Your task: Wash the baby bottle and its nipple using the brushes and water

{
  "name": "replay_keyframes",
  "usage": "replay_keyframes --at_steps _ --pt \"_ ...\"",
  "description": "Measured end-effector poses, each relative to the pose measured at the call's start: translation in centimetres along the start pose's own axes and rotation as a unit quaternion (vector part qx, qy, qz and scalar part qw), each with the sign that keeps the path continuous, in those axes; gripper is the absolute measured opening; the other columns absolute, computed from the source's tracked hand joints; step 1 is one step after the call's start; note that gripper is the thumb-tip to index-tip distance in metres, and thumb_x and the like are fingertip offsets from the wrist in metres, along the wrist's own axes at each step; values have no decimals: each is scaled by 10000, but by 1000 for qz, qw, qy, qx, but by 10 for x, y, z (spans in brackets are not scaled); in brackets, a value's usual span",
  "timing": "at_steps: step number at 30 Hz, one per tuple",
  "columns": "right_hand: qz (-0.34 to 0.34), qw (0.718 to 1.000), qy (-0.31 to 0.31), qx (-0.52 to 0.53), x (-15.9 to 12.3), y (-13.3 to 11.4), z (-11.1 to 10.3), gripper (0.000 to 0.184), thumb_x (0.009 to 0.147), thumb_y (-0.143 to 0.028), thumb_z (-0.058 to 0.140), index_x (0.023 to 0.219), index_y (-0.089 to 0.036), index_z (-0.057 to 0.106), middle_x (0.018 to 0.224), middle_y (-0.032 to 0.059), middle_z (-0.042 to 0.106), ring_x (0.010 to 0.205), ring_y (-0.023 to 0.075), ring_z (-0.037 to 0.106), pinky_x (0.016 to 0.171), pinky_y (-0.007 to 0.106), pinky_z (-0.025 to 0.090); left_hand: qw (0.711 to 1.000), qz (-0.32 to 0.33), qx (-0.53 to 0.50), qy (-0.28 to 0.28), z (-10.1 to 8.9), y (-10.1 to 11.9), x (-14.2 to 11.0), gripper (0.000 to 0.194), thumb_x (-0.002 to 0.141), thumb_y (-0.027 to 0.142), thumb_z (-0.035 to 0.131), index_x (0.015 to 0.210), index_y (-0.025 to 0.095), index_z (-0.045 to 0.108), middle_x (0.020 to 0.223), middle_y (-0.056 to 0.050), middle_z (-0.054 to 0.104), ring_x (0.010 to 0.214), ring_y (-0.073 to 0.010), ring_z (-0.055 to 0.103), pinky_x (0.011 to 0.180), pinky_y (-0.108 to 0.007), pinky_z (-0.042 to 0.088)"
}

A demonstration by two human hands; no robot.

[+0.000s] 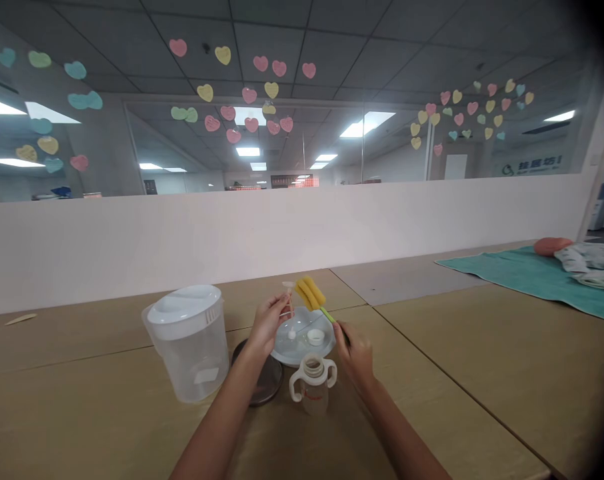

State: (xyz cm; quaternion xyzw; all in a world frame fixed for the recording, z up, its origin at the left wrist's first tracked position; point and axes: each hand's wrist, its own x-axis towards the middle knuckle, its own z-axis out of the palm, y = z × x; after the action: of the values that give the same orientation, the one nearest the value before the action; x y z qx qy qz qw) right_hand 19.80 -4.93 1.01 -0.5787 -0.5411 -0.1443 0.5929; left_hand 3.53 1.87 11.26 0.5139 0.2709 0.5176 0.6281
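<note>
My right hand (355, 350) grips the green handle of a bottle brush (311, 293), its yellow sponge head raised above the bowl. Pinched in my left hand (269, 323) is a small translucent piece with a thin stem (289, 285), close beside the sponge; its exact kind is unclear. Below both hands sits a pale bowl (302, 357) holding a white ring (316, 337) and a small white part (292, 334). Nearer to me, an uncapped baby bottle (315, 399) with two white handles stands upright. My left forearm partly covers a dark round plate or lid (268, 385).
A clear plastic bucket (197, 360) with a white lid stands left of my left hand. A teal cloth (522, 270) lies at the far right with a patterned fabric (589, 260) and a pinkish object (552, 247). A white wall (282, 233) with windows closes off the table's far side.
</note>
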Motion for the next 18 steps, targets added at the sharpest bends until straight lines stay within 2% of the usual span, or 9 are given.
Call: replay_keyframes --at_steps 4,8,11,13,15,16,18 --pt "7 999 -5 37 0 -3 0 414 909 -411 347 894 -135 656 835 99 687 736 151 619 670 222 443 999 -22 11 -28 1 4 -2 314 579 346 765 758 128 628 676 2 576 643 -91 559 644 -222 479" --pt "-6 999 7 49 0 -4 1 381 907 -387 363 875 -139 651 816 91 686 712 152 621 642 224 451 999 -13 13 -51 1 5 -2 304 608 347 745 762 126 604 683 -1 577 630 -87 557 647 -220 483" --pt "-46 998 19 36 -1 -2 1 328 903 -348 388 870 -148 646 791 82 683 682 143 622 614 218 447 997 47 62 -22 -5 9 1 313 674 394 681 802 131 570 639 18 546 567 -77 539 584 -201 466" --pt "-79 996 15 22 -3 -2 2 289 901 -319 405 869 -156 640 772 75 679 668 136 621 608 214 442 982 103 157 21 -14 15 2 275 757 389 586 865 140 543 649 19 542 542 -85 540 540 -201 452" --pt "-105 994 8 11 -4 -1 2 262 901 -299 417 853 -161 635 748 67 674 651 130 618 598 208 434 935 142 323 48 -24 22 3 199 825 327 482 909 150 521 729 -7 577 566 -102 564 536 -214 449" --pt "-112 994 4 7 -5 -1 2 253 901 -291 421 845 -163 633 740 63 672 647 127 617 597 205 430 886 145 436 54 -30 24 3 174 851 290 432 916 155 520 782 -28 598 604 -114 583 558 -223 451" --pt "-119 993 5 1 -5 -1 2 240 900 -281 429 834 -162 628 732 57 666 648 122 616 599 200 423 748 115 652 48 -40 26 2 193 877 214 358 918 154 536 870 -75 626 725 -148 616 638 -250 456"
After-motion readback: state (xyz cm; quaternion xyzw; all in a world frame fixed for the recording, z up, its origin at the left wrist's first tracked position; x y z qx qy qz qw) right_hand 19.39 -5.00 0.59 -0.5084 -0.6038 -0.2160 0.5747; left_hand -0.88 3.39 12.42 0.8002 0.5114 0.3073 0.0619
